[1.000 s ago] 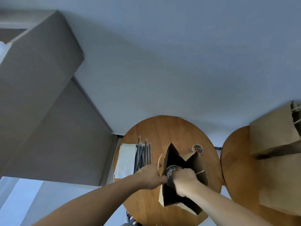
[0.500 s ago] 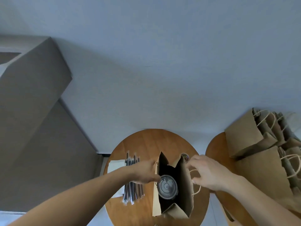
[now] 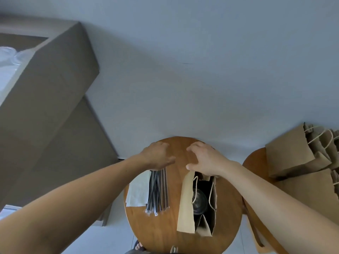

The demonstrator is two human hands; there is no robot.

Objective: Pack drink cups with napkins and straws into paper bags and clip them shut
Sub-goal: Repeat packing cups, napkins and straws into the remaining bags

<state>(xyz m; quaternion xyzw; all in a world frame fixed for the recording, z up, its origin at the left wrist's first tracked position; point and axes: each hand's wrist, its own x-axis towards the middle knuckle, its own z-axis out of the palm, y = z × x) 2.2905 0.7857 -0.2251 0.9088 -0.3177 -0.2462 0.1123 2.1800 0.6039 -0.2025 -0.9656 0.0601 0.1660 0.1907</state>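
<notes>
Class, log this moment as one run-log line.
cup in open bag | left hand above straws, grip unclear | right hand at bag's far edge, loosely curled, empty | napkins beside straws, unpacked

Left forearm (image 3: 88,187) and right forearm (image 3: 271,191) bare along all the length in frame. Left hand (image 3: 157,156) and right hand (image 3: 205,158) likewise uncovered. Toes (image 3: 138,246) at bottom edge sat in dark open footwear (image 3: 132,251); detail was blurred.

Cup (image 3: 199,201) — dim, deep inside bag (image 3: 185,198)
</notes>
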